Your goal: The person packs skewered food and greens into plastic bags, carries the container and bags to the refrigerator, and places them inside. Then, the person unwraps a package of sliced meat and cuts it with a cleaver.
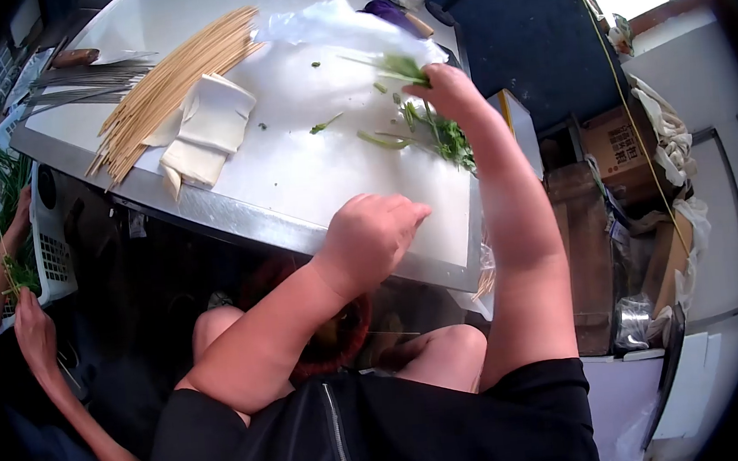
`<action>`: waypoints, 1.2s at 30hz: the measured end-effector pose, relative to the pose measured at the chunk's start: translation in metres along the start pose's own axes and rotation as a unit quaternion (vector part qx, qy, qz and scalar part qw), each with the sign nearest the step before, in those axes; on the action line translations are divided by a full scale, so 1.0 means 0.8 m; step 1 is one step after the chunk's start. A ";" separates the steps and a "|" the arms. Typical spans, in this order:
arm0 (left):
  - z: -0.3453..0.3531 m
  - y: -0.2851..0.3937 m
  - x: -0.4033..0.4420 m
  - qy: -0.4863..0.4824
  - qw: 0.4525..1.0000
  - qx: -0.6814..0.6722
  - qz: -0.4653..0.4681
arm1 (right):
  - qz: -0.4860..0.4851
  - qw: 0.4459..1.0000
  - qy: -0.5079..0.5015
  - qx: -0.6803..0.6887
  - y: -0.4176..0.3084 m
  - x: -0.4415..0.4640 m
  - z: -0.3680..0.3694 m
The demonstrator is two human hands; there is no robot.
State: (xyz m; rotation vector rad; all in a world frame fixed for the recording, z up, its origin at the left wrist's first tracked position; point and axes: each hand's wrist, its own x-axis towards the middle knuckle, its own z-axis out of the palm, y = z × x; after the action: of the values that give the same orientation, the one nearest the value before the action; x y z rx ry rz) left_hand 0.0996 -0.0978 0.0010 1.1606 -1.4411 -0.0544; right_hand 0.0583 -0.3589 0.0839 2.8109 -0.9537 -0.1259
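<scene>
Greens (pixel 404 67) blur in our right fingers (pixel 433 75); whether our left fingers (pixel 404 212) hold anything, we cannot tell. Far left of them, a co-worker (pixel 53 459) is cut off.

We see a cramped food preparation area: 1 metal-edged white counter (pixel 296 180) holding a bundle of wooden skewers (pixel 176 85), metal skewers (pixel 93 83), folded white sheets (pixel 209 126) and scattered leafy herbs (pixel 453 143). Beside it we find white plastic baskets (pixel 52 247) of greens and 1 printed cardboard box (pixel 621 148).
</scene>
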 end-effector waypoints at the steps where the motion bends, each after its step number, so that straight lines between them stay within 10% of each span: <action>1: 0.000 -0.001 -0.001 0.016 1.000 -0.003 0.004 | 0.017 0.999 0.015 0.047 0.002 -0.006 -0.010; 4: -0.008 0.000 0.002 0.024 1.000 -0.008 0.003 | 0.016 0.965 0.053 0.255 0.033 -0.008 -0.005; 13: -0.017 -0.001 0.004 0.049 0.998 -0.014 -0.043 | -0.017 0.942 0.281 0.184 0.022 -0.002 -0.032; 36: -0.008 -0.011 0.007 0.020 0.998 0.013 -0.064 | -0.034 0.973 0.198 0.112 -0.062 0.018 -0.115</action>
State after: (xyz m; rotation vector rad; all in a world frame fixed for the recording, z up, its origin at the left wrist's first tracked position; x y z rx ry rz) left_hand 0.1113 -0.1022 0.0011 1.2674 -1.3341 -0.1021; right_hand 0.1115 -0.3165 0.1646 2.9004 -0.8181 0.5463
